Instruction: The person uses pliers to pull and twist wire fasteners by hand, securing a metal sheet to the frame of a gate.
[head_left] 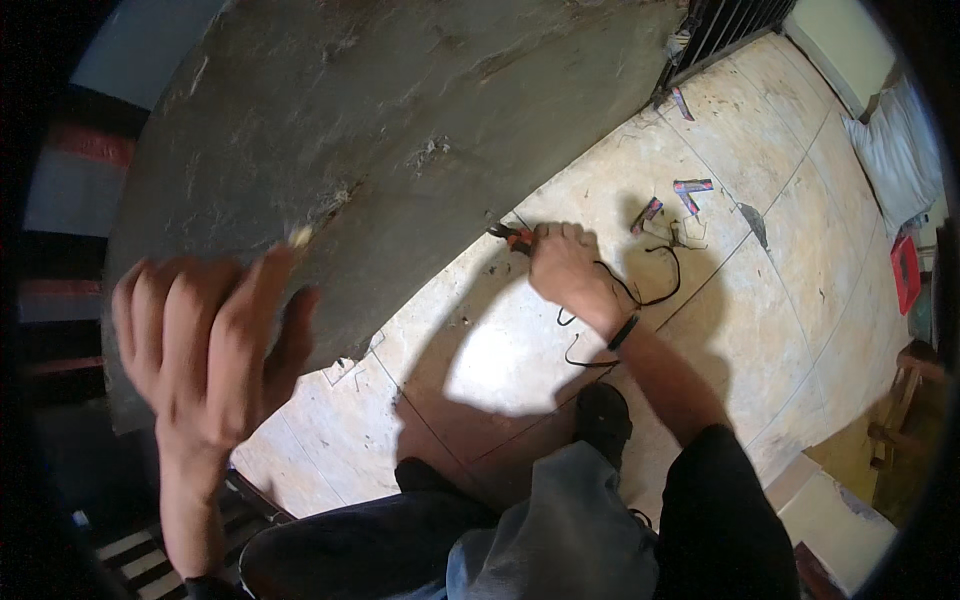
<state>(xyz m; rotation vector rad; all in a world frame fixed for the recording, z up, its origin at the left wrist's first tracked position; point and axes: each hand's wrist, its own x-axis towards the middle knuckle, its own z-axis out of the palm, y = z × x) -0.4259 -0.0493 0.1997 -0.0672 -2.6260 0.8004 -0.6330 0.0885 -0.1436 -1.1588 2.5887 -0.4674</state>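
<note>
My right hand [568,268] is closed round a pair of pliers [517,240] with dark jaws and orange-red handles. The jaws point at the foot of a rough grey cement wall [440,190], where it meets the tiled floor [780,290]. Black wire [668,290] lies in loose curves beside that hand and wrist. Up at the left, my left hand [205,335] is raised in front of the wall, its index finger stretched out and its thumb apart. I see nothing held in it, though the other fingertips are hidden.
Several small blue-and-red packets [692,187] are scattered on the floor. A black metal gate [715,40] stands at the far end of the wall. To the right are a pale sack [900,150], a red container [906,275] and a wooden frame [900,400]. My shoe [602,420] stands near the wire.
</note>
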